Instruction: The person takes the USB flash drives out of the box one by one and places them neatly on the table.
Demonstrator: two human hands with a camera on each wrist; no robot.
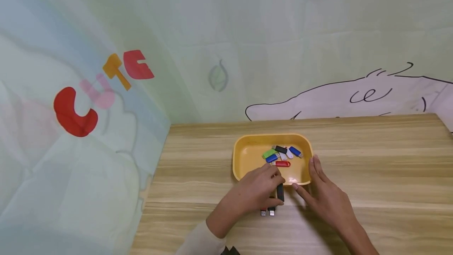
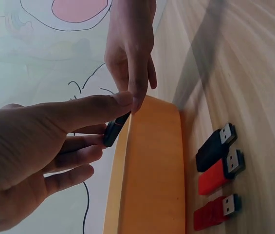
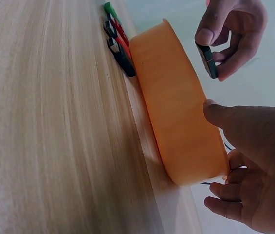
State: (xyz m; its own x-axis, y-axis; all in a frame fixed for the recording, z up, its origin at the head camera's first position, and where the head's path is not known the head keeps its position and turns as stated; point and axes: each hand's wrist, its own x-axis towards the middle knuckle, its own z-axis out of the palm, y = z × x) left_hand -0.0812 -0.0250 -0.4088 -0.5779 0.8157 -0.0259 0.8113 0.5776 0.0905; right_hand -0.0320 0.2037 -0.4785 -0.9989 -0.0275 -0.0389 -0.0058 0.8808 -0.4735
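My left hand (image 1: 253, 190) pinches a black USB flash drive (image 1: 280, 193) between thumb and fingers, just over the front rim of a yellow tray (image 1: 244, 141). In the left wrist view the same black drive (image 2: 115, 130) is tilted. My right hand (image 1: 329, 198) touches the tray's front right corner, its thumb at the front rim and its extended fingers along the right side. Inside the tray lie several drives, among them a red one (image 1: 283, 164), a green one (image 1: 269, 153) and a blue one (image 1: 295, 152).
On the wooden table (image 1: 382, 176), before the tray, drives lie side by side: a black one (image 2: 209, 152), an orange-red one (image 2: 212, 178), a red one (image 2: 209, 213) and a green one (image 3: 109, 9). A printed cloth (image 1: 198, 50) hangs behind the table.
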